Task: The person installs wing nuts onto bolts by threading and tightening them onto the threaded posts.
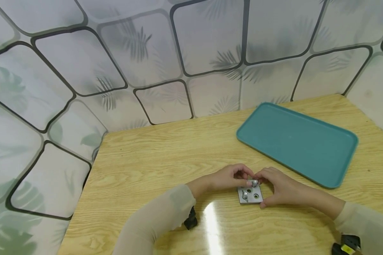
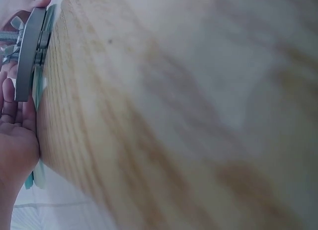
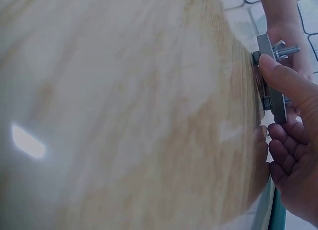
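A small square metal plate (image 1: pixel 250 199) with open holes carries two bolts with wing nuts. One wing nut (image 1: pixel 244 195) is at the near left, the other (image 1: pixel 254 183) at the far right corner. My left hand (image 1: pixel 225 179) has its thumb and curled fingers at the far wing nut. My right hand (image 1: pixel 285 187) grips the plate by its right side, thumb at the near corner and index finger at the far one. The right wrist view shows the thumb (image 3: pixel 285 78) against the plate's edge. Bolt heads (image 2: pixel 43 39) stick out under the plate in the left wrist view.
A teal tray (image 1: pixel 297 141) lies at the back right of the wooden table (image 1: pixel 153 159), just beyond the right hand. A patterned cloth wall (image 1: pixel 210 46) rises behind the table and along its left side.
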`<act>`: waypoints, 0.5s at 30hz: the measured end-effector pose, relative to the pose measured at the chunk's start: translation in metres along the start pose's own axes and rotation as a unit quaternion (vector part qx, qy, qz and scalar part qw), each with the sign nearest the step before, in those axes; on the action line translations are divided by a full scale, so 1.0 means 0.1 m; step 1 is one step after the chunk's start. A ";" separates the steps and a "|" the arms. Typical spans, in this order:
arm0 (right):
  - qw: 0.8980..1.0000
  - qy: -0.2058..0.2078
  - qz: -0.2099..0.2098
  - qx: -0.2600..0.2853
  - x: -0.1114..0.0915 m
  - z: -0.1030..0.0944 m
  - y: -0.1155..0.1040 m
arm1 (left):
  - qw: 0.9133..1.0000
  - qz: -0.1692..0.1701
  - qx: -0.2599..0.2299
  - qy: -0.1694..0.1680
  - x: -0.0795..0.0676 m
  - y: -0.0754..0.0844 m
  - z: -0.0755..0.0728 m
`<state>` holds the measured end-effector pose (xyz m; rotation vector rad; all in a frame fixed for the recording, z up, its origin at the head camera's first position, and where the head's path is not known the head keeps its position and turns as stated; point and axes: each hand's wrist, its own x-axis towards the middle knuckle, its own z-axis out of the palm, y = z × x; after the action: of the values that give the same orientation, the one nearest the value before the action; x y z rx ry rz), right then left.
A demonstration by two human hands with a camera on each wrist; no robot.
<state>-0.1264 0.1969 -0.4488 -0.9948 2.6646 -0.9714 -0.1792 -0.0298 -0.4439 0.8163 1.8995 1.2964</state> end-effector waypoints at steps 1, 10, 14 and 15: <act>1.000 0.001 -0.002 0.000 0.00 0.00 0.00 | 1.000 -0.002 -0.002 0.005 0.00 0.00 0.00; 1.000 0.005 -0.007 -0.002 0.00 0.01 0.01 | 1.000 -0.006 -0.015 0.017 0.01 0.00 0.01; 1.000 0.006 -0.005 -0.003 0.00 0.02 0.01 | 1.000 0.000 -0.024 0.010 0.00 0.01 0.02; 1.000 0.005 -0.004 -0.003 0.00 0.02 0.01 | 1.000 0.001 -0.024 0.007 0.00 0.01 0.02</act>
<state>-0.1266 0.1968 -0.4509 -1.0065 2.6761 -0.9734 -0.1777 -0.0288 -0.4434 0.7879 1.8716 1.3463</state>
